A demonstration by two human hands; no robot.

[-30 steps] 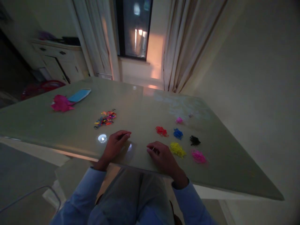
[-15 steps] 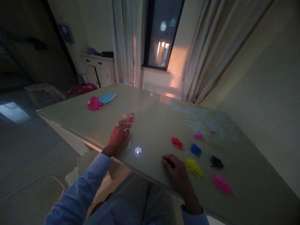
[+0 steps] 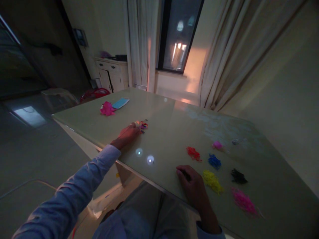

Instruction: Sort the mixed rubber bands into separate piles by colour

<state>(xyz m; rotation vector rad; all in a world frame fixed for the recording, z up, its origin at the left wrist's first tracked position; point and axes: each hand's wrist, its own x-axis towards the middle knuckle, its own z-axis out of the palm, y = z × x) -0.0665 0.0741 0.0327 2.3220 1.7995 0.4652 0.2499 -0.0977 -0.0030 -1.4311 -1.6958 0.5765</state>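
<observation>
My left hand (image 3: 128, 134) reaches over a mixed heap of small coloured rubber bands (image 3: 143, 125) and covers its near side. Its fingers are stretched out with the tips down on the bands; whether any are pinched is hidden. My right hand (image 3: 192, 183) rests on the table near the front edge, fingers curled and thumb against the forefinger. What it holds, if anything, is hidden. Beside it lie single-colour piles of bands: yellow (image 3: 213, 182), red (image 3: 193, 153), blue (image 3: 214, 161), black (image 3: 238, 176) and pink (image 3: 243, 200).
A blue face mask (image 3: 121, 103) and a crumpled pink piece (image 3: 107, 109) lie at the table's far left. A small pink lump (image 3: 217, 145) and a clear scrap (image 3: 235, 142) sit behind the piles. The glossy table (image 3: 164, 139) reflects lights; a curtained window stands beyond.
My left hand has pushed slightly forward onto the mixed bands, covering more of them, its fingers straighter. My right hand stays beside the yellow pile. The whole view has shifted a little.
</observation>
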